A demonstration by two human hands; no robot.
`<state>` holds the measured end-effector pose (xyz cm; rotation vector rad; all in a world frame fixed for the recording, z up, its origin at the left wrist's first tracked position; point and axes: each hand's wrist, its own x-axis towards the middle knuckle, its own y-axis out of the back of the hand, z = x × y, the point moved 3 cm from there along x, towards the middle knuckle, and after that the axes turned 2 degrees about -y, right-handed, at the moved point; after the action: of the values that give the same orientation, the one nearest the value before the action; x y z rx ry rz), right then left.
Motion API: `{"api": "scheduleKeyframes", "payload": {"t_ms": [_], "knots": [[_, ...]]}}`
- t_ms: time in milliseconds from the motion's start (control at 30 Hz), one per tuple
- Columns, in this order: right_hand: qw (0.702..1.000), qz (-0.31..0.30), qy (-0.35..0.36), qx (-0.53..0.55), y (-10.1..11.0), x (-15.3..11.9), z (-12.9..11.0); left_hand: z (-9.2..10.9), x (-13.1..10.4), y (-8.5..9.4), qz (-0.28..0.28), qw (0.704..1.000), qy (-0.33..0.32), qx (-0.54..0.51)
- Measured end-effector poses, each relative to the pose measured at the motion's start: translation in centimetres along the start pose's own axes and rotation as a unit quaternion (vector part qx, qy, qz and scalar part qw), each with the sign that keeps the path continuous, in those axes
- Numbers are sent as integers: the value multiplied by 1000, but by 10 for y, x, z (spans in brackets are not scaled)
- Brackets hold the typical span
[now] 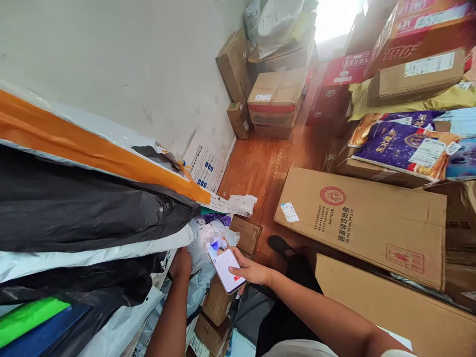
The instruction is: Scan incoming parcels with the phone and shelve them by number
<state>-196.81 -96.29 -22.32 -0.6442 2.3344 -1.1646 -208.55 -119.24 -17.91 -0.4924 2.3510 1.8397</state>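
A smartphone (224, 267) with a lit screen lies in my right hand (253, 270), the thumb over the glass and the fingers behind it. The phone is held above a grey plastic mailing bag (199, 243), whose label is partly blurred out. My left hand (181, 263) is closed at the left edge of that bag; its fingertips are mostly hidden. Close to the left hand, black and white plastic parcels (92, 218) are piled up. Small cardboard boxes (217, 300) lie beneath the phone.
Large flat cartons (364, 223) lie to my right, with a purple printed bag (401, 146) behind them. More boxes (277, 101) stand by the wall at the back. A printed sign (204, 161) leans against the white wall. Wooden floor (256, 168) shows between the piles.
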Motion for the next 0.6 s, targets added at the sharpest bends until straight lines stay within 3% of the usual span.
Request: {"api": "scheduleKeyframes", "payload": {"t_ms": [267,600], "knots": [[1000,-22,8,20,-25,45,29,-6,-11,-8,-2,1000,-1,26],[999,-5,37,20,-34,57,21,-10,-8,-16,19,998,9,-55]]}}
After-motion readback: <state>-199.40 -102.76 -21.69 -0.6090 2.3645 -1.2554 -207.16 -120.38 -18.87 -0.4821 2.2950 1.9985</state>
